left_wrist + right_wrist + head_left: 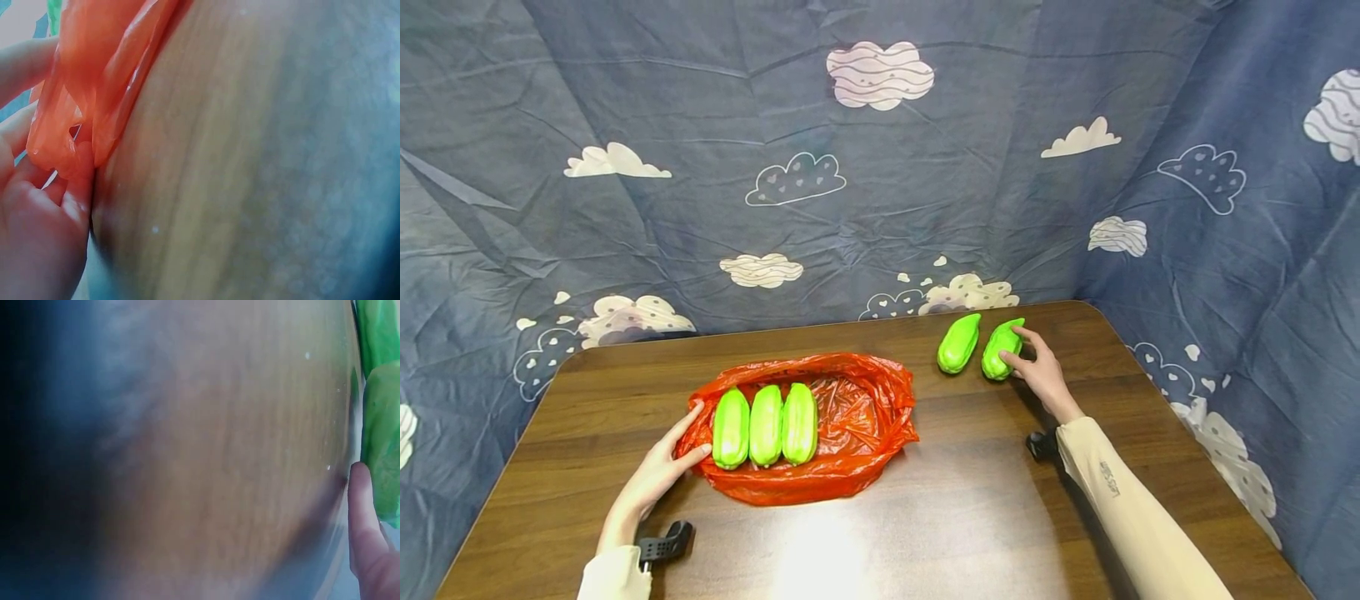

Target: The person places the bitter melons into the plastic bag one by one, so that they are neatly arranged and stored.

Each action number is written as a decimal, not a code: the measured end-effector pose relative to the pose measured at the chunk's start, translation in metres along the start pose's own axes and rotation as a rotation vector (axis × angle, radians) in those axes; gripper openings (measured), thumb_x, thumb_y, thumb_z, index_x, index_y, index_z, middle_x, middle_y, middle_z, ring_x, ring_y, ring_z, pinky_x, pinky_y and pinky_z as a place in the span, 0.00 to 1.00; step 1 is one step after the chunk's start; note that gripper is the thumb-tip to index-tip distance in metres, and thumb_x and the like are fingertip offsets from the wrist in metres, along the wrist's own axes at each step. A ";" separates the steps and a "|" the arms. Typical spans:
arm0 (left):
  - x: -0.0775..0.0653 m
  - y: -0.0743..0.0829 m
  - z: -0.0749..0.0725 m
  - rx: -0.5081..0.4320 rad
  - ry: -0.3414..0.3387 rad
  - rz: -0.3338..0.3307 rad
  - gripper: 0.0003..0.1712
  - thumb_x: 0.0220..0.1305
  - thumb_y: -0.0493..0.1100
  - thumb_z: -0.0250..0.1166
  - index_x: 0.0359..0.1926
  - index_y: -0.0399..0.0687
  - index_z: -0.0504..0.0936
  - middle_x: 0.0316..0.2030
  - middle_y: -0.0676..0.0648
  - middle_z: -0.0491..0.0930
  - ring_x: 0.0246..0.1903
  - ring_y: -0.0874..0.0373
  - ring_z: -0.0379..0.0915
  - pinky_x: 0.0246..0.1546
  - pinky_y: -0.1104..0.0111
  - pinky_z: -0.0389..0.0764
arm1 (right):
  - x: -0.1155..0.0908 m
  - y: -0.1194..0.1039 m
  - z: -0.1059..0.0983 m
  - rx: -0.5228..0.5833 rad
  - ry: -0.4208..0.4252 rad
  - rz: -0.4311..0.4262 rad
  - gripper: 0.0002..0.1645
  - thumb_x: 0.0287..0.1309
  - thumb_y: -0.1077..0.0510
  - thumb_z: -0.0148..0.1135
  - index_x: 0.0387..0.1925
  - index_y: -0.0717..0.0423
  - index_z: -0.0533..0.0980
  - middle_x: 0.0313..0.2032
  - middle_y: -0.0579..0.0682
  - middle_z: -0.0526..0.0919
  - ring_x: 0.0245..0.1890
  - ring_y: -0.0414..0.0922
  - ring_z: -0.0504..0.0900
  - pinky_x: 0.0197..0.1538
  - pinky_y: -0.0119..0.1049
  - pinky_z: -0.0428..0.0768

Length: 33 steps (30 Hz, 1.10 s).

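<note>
A red plastic bag [865, 479] lies spread wide at its mouth on the table. Inside, at its left part, three long bright green vegetables [766, 427] lie side by side. My left hand [658, 471] holds the bag's left edge, the film bunched between thumb and fingers in the left wrist view. At the back right, my right hand [1039, 371] grips another green vegetable [999, 354] between thumb and fingers; it has a pointed tip. Just left of it lies one more such vegetable [958, 343], untouched. The right wrist view shows only one finger against the green surface [384, 437].
The brown wooden table [970, 475] has rounded back corners. A blue-grey cloth [700, 108] with white cloud prints hangs behind it and along the sides. Black wrist devices sit on the left wrist [666, 542] and right wrist [1041, 446].
</note>
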State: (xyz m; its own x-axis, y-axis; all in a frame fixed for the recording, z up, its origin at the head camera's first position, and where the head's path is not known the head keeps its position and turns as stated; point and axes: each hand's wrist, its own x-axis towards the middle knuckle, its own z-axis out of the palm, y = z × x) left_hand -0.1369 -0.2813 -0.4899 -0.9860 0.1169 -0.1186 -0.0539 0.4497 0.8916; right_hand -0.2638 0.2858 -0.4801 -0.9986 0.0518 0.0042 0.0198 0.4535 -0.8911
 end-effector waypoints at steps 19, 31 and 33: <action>-0.001 -0.001 0.001 0.001 0.001 0.002 0.40 0.68 0.42 0.59 0.74 0.40 0.50 0.69 0.28 0.50 0.66 0.36 0.48 0.61 0.62 0.57 | -0.014 -0.006 -0.005 0.081 -0.031 -0.004 0.38 0.65 0.57 0.58 0.71 0.62 0.54 0.61 0.72 0.63 0.47 0.50 0.77 0.45 0.35 0.79; 0.000 -0.002 0.001 -0.005 0.004 -0.005 0.40 0.68 0.41 0.59 0.74 0.41 0.49 0.69 0.28 0.50 0.65 0.37 0.51 0.61 0.51 0.57 | -0.023 -0.016 -0.003 0.150 -0.048 -0.016 0.38 0.66 0.58 0.57 0.71 0.60 0.54 0.61 0.71 0.61 0.48 0.48 0.77 0.47 0.38 0.78; 0.000 -0.001 0.001 0.003 0.006 -0.012 0.40 0.68 0.41 0.59 0.74 0.42 0.50 0.67 0.29 0.54 0.59 0.40 0.58 0.54 0.60 0.66 | -0.025 -0.020 -0.002 0.165 -0.057 -0.019 0.37 0.66 0.59 0.57 0.71 0.60 0.54 0.61 0.71 0.61 0.43 0.39 0.77 0.47 0.39 0.78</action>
State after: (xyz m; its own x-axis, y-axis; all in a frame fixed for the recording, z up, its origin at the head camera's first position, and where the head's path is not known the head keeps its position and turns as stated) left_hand -0.1366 -0.2805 -0.4910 -0.9863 0.1058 -0.1268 -0.0656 0.4539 0.8887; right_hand -0.2391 0.2767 -0.4614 -1.0000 -0.0084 0.0001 -0.0027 0.3012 -0.9536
